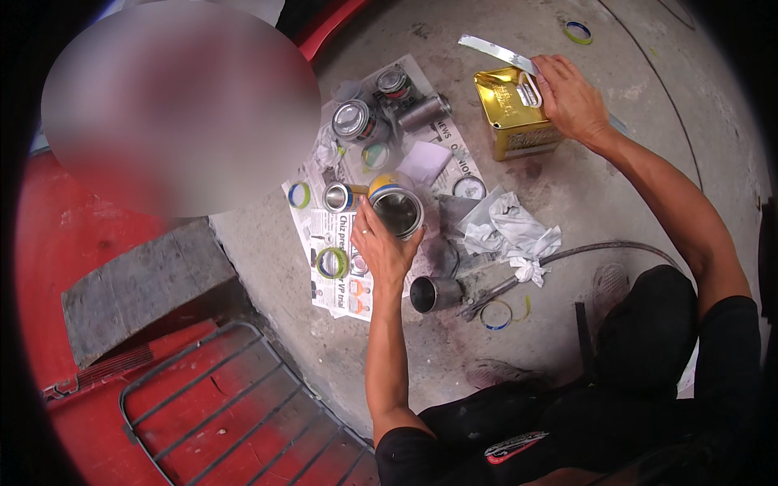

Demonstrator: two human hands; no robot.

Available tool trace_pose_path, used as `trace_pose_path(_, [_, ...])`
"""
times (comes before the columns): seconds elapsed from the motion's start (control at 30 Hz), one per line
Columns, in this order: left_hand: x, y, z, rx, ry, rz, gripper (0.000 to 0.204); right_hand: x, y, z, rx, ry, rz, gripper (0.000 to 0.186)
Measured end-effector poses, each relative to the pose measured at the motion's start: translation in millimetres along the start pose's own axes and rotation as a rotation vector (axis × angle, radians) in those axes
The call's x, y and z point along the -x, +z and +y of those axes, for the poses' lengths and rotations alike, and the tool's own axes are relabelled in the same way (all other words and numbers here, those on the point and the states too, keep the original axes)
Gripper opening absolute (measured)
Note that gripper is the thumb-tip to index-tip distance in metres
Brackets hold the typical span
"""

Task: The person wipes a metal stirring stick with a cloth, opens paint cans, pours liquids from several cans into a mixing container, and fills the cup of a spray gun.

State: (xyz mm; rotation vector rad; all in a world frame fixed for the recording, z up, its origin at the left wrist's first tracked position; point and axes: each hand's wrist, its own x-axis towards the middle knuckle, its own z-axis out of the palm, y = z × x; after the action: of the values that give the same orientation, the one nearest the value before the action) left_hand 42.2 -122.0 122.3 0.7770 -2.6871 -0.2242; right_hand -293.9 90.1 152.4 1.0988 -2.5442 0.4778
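Observation:
My left hand (381,243) grips an open round tin (395,212) with a dark, shiny inside and yellow band. My right hand (571,101) is closed on a flat metal strip (494,50) over a square gold tin (510,121); whether it also holds that tin's handle is unclear. Beside the left hand lies a small metal can (336,197). Spread newspaper (328,296) carries several paint cans (352,121), a pale folded cloth (424,166) and green tape rolls (331,262). An open dark cylinder (425,295) stands below the round tin.
Crumpled white paper (510,231), a hose (616,245) and loose rings (496,314) lie on the concrete floor (648,194). A red surface with a metal grate (194,405) and a grey wedge block (146,292) fills the left. My shoe (609,287) is at the right.

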Motion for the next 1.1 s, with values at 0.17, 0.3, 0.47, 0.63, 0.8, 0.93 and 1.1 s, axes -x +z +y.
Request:
trace_pose_path(0.17, [-15,11,-8,0.091,-0.332,0.011,0.125,-2,-6,-4,-0.058,-0.007,-0.024,0.034])
trace_pose_path(0.3, [-22,30,-23,0.207,-0.365,0.044,0.121,-5,-7,-5,-0.071,-0.002,-0.014,0.035])
trace_pose_path(0.47, [-10,53,-23,-0.025,-0.336,0.048,0.085,-4,-7,-3,-0.051,-0.029,0.000,0.035])
trace_pose_path(0.63, [-9,42,-44,-0.023,-0.291,0.264,0.042,-3,-4,-2,-0.079,0.035,-0.052,0.036])
trace_pose_path(0.8, [8,13,-117,0.275,-0.713,0.191,0.034,-2,-9,-5,-0.048,0.048,-0.069,0.037])
trace_pose_path(0.93, [44,25,-146,0.067,-0.503,-0.326,0.077,-4,-8,-10,-0.055,0.038,-0.073,0.038])
trace_pose_path(1.1, [33,63,-107,-0.191,-0.416,-0.476,0.112,-6,-2,1,-0.003,0.013,-0.053,0.038])
